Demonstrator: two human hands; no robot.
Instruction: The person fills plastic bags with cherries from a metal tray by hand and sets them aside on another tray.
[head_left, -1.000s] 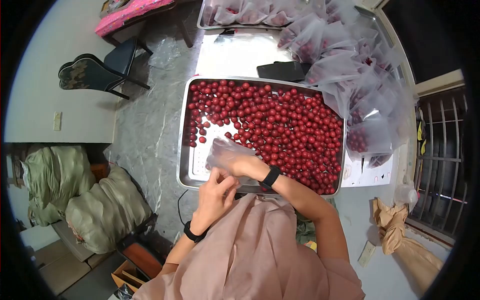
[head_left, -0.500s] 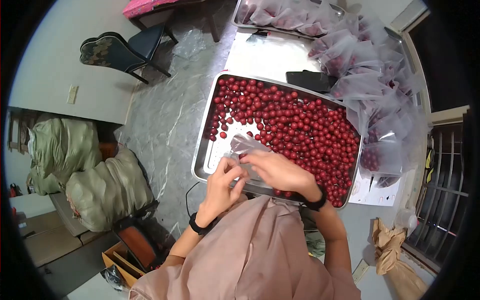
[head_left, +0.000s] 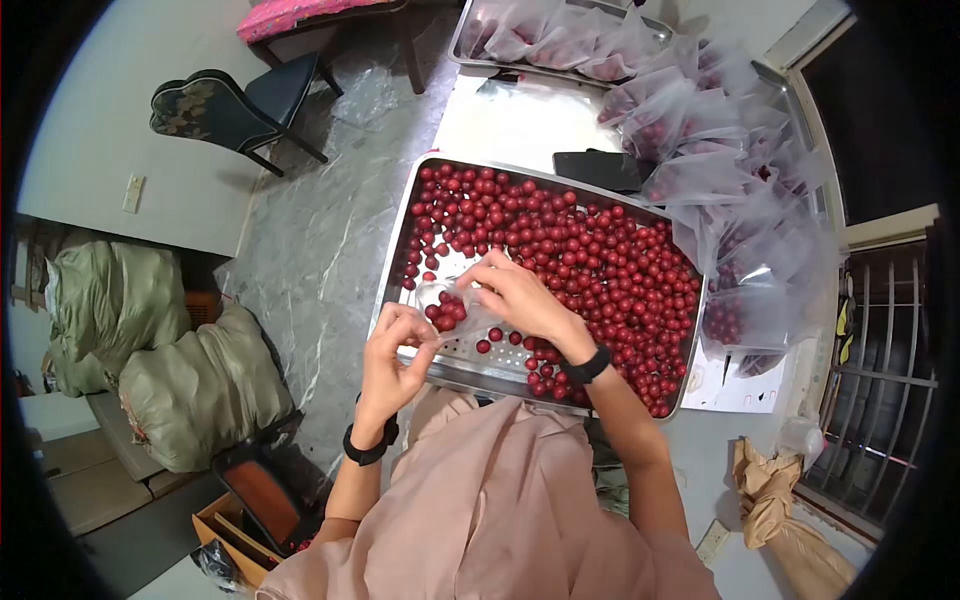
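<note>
A clear plastic bag (head_left: 470, 318) with several round dark red fruits (head_left: 446, 312) in it lies between my hands, low over the left part of a metal tray (head_left: 402, 215). My left hand (head_left: 395, 348) pinches the near left edge of the bag. On the far right side of the bag is my right hand (head_left: 512, 296), its thumb and fingers closed on the plastic. Loose fruits of the same kind (head_left: 610, 270) cover most of the tray, thickest on the right. A few single ones rest on the perforated bottom beside my right wrist.
Filled translucent bags (head_left: 715, 170) crowd the table's right side, and more stand in a second tray (head_left: 480, 58) behind. A black phone-like object (head_left: 597, 170) lies beyond the tray. Left are a chair (head_left: 225, 112) and big green sacks (head_left: 205, 385).
My hands have moved apart, the left one going left and the right one up. The bag has spread, and a cluster of fruits now shows in it. The view has shifted slightly.
</note>
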